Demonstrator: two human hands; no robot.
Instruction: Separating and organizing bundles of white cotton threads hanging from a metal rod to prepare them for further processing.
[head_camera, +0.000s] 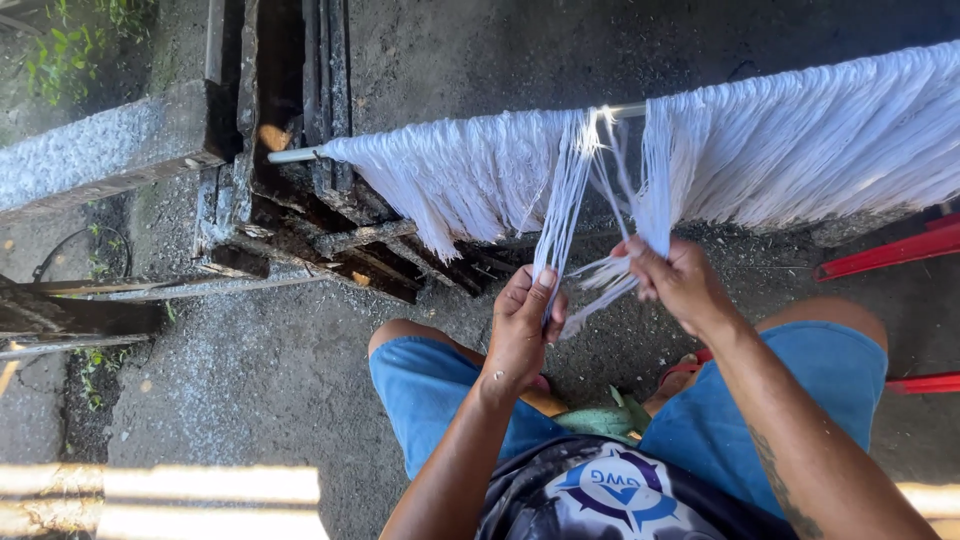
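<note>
- At the bottom of the frame, the person sits with blue shorts (440, 385) and knees apart, above a grey concrete floor (260, 370).
- The left hand (520, 325), at lower centre, is closed around 1 thin bundle of white strands (563, 205), pinched under the thumb.
- The right hand (675, 278), just right of centre, is closed on a second small bundle (600, 285); the 2 bundles cross between the hands.
- I think it is good to keep both bundles tight and equal in thickness, so the neighbours do not tangle.
- Further up, the strands hang from a thin rod (295, 155) across the upper frame; dark wooden frame (300, 120) at upper left.
</note>
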